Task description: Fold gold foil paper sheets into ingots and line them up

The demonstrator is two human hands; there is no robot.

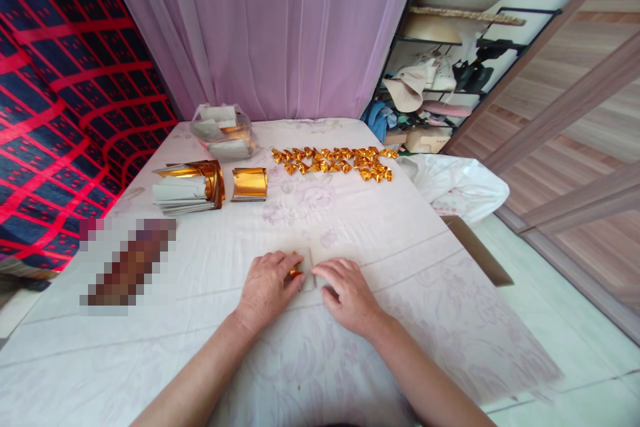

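Observation:
A small sheet of gold foil paper point(308, 259) lies on the cloth-covered table in front of me, its pale grey back mostly facing up. My left hand point(270, 285) holds its left part, and some gold shows between the thumb and the fingers. At the paper's right edge is my right hand point(350, 295), index fingertip touching or almost touching it, thumb apart from the fingers. Further back, several folded gold foil pieces point(325, 165) lie in rows. To their left are a small stack of gold sheets point(250, 184) and a larger, fanned stack point(187, 188).
A clear plastic bag point(223, 132) of more sheets stands at the table's back left. The table point(210, 360) has a pale flowered cover. A blurred-out item point(130, 263) lies at left. Beyond the right edge are a white bag point(457, 187), a cardboard piece point(477, 250) and a shelf rack.

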